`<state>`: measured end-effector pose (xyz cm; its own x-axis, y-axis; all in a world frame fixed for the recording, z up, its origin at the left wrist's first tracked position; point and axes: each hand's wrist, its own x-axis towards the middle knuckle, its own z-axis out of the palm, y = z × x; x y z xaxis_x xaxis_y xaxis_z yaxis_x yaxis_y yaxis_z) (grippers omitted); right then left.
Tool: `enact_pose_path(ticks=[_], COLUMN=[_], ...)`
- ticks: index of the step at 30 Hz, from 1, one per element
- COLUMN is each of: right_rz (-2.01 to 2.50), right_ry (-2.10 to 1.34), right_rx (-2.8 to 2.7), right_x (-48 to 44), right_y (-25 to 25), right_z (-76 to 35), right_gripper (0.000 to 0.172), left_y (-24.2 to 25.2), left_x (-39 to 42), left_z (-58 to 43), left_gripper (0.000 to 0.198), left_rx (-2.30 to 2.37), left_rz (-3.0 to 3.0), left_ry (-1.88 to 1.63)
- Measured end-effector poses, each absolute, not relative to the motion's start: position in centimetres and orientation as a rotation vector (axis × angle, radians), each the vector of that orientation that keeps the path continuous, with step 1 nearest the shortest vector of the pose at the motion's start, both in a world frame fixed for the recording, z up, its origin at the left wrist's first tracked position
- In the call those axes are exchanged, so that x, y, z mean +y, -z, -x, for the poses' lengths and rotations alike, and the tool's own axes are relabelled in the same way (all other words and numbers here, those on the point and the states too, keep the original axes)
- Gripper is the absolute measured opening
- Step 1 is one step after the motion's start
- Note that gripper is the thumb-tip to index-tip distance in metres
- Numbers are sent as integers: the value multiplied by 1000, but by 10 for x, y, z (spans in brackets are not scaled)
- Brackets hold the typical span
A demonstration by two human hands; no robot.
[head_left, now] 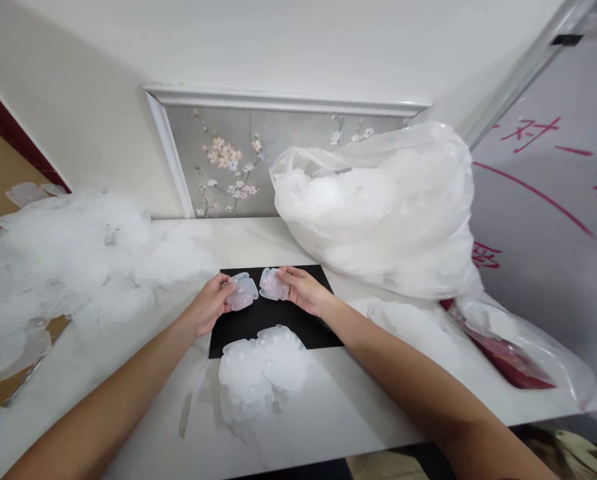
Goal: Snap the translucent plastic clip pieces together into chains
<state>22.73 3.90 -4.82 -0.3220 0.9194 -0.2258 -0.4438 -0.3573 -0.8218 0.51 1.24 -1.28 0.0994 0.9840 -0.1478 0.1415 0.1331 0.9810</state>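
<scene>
My left hand [214, 303] pinches a thin translucent plastic piece with a notched outline [243, 291] between thumb and fingers. A similar translucent plastic piece [272, 285] is gripped by my right hand [301, 288]. The two pieces face each other with a small gap, both held above a black mat [258, 323]. Closer to me, a small heap of the same whitish pieces [263, 367] lies partly over the mat's near edge and partly on the white table [338, 400].
A large pile of translucent pieces [78, 253] spreads across the left side. At the back right stands a bulging clear plastic bag [378, 213] full of them. More pieces [408, 320] and a red object under clear plastic [513, 360] lie to the right. A framed floral panel [228, 160] is behind.
</scene>
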Motion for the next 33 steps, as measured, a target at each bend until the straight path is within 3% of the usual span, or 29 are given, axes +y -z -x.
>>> enact_pose_path(ticks=[3,7,12,33], right_rz=[882,787,718,669], right_ry=[-1945,-2042,-2078,-1996], right_rx=[-767,-868,-889,-1047], right_x=[36,38,40,31], right_y=[48,46,51,52], right_z=[-230,-237,-241,-244], right_gripper=[19,38,49,59], left_y=[14,10,12,19], left_x=[4,7,6,12], left_z=[-4,7,13,12], left_gripper=[24,20,24,23], left_rx=[1090,989,998,878], left_rz=[-925,-869,-808,-686], left_ry=[-947,-901,-912,-949])
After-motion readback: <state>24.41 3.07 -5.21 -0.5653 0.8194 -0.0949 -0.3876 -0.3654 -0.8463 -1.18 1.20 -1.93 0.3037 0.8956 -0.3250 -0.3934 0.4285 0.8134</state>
